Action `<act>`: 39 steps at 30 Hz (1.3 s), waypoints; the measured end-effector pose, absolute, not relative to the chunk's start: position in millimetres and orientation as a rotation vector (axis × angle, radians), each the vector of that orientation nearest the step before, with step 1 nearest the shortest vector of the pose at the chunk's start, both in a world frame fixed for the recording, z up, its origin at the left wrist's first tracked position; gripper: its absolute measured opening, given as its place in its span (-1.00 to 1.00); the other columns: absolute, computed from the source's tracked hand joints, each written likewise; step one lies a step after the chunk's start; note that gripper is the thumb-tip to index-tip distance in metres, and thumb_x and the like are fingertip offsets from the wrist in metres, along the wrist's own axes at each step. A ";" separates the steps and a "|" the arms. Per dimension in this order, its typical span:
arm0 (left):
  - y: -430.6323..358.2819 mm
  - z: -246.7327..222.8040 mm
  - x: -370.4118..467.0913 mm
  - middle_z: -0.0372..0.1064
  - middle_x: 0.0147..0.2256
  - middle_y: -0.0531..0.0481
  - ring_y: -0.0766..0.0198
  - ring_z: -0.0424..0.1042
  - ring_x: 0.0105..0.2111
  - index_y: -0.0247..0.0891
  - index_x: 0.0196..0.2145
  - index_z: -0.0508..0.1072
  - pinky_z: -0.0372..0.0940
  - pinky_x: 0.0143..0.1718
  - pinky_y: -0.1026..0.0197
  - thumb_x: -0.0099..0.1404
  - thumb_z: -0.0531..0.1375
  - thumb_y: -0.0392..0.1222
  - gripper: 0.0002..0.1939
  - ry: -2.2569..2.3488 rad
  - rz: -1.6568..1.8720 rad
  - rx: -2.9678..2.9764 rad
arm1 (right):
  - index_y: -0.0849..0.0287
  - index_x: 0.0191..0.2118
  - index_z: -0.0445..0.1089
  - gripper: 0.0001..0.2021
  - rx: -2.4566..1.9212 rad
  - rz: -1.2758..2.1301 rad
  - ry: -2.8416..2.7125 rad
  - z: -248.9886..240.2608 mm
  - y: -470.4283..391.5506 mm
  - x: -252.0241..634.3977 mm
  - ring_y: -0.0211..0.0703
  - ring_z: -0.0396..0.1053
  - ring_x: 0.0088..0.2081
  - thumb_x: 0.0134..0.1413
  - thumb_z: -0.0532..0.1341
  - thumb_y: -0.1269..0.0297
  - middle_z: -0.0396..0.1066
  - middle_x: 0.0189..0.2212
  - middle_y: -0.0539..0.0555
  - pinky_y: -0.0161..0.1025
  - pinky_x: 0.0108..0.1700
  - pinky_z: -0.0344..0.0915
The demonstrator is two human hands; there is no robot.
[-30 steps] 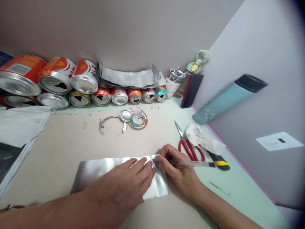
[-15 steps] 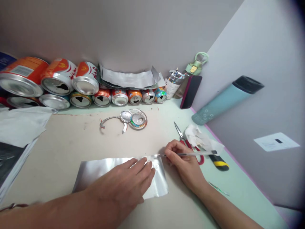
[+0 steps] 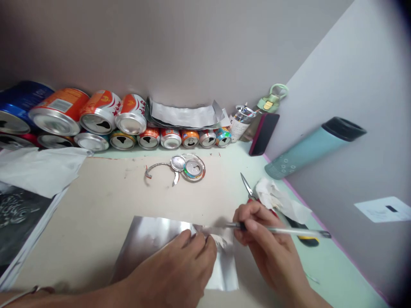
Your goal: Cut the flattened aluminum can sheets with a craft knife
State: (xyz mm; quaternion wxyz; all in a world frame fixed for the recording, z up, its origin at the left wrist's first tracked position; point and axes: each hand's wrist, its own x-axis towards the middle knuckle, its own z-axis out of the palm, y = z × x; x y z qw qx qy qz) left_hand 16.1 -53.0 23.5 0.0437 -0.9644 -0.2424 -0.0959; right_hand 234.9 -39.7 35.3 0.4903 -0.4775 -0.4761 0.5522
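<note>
A shiny metal sheet point(image 3: 150, 235) lies flat on the table in front of me, its surface facing up. My left hand point(image 3: 180, 269) is over it, fingers bent and drawn together; their tips are partly hidden. Beside those fingertips, on the sheet, shows a small whitish piece point(image 3: 220, 240), too blurred to name. My right hand point(image 3: 269, 244) grips a clear pen point(image 3: 298, 231) with a black grip, held nearly level. The pen's tip points left, over the sheet's far right corner; whether it touches cannot be made out.
Drink cans point(image 3: 98, 113) are stacked along the wall, with curved metal sheets point(image 3: 184, 115) on top. A can-part assembly with a wire point(image 3: 193, 169) lies mid-table. Scissors point(image 3: 246, 185), crumpled tissue point(image 3: 266, 192), a yellow-black handle point(image 3: 308, 240) and a blue tumbler point(image 3: 308, 147) are on the right.
My left hand has gone from lying flat to bent fingers. The right hand has lifted the pen off the sheet's edge. The camera view has shifted, so everything sits lower and further right.
</note>
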 end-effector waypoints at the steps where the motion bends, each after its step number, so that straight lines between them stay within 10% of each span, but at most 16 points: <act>1: -54.0 19.6 17.1 0.53 0.04 -0.11 0.14 0.47 -0.04 -0.36 0.13 0.48 0.29 -0.05 0.09 0.55 -0.01 -0.22 -0.63 -0.716 -0.322 -2.926 | 0.13 -0.38 0.48 -0.70 -1.128 1.406 -1.140 35.4 -43.0 230.6 -0.25 0.24 -0.49 0.16 0.44 0.02 0.36 -0.51 -0.02 -0.33 -0.46 0.16; 16: -79.0 6.1 3.0 0.52 0.08 -0.09 0.06 0.41 0.11 -0.24 0.16 0.46 0.21 0.05 0.01 0.52 -0.02 -0.20 -0.61 -0.832 -0.312 -2.668 | 0.18 -0.46 0.37 -0.59 -1.210 1.618 -0.836 17.9 -27.9 218.6 -0.36 0.14 -0.56 -0.04 0.53 0.03 0.26 -0.61 -0.10 -0.42 -0.50 0.02; 26: -81.8 7.4 2.2 0.46 0.15 -0.05 0.09 0.36 0.17 -0.22 0.15 0.50 0.26 0.04 0.08 0.49 -0.03 -0.22 -0.58 -0.797 -0.216 -2.623 | 0.13 -0.45 0.29 -0.70 -1.259 1.194 -1.584 12.2 -37.3 220.5 -0.23 0.18 -0.48 0.31 0.26 0.17 0.27 -0.52 -0.05 -0.30 -0.44 0.11; 39: -71.3 15.7 1.5 0.52 0.08 -0.05 0.17 0.41 0.10 -0.26 0.07 0.51 0.25 -0.01 0.13 0.53 -0.10 -0.30 -0.58 -0.842 -0.361 -2.725 | 0.11 -0.45 0.25 -0.70 -1.340 1.211 -1.580 8.1 -32.9 219.7 -0.23 0.16 -0.49 0.29 0.24 0.15 0.25 -0.55 -0.06 -0.28 -0.46 0.12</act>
